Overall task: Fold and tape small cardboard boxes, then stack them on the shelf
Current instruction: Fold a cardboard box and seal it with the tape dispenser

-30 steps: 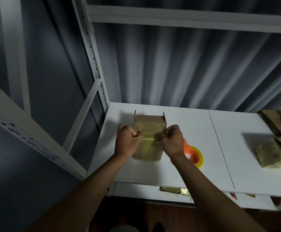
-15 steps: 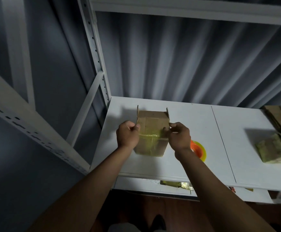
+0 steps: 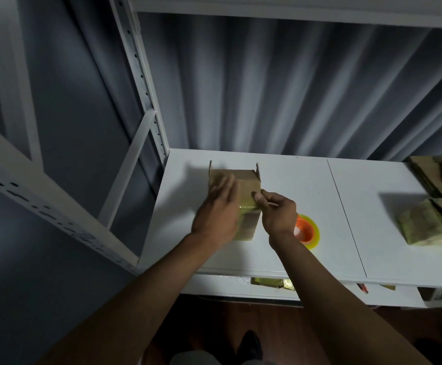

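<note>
Head view shows a small cardboard box [image 3: 247, 184] standing on the white shelf [image 3: 293, 180]. Left hand [image 3: 218, 214] lies flat on it, fingers straight. Right hand [image 3: 278, 213] pinches yellowish tape [image 3: 249, 206] at its side; tape roll [image 3: 308, 231] lies just beside.

A single wide-angle view from the person's head looks forward and steeply down over both forearms onto the white shelf [image 3: 280, 164], close enough that the small cardboard box [image 3: 249, 185] and the tape roll [image 3: 310, 231] sit near frame centre. The shelf's upright post [image 3: 141, 75] bows at the left edge. The wooden floor [image 3: 280, 333] shows along the bottom.
</note>
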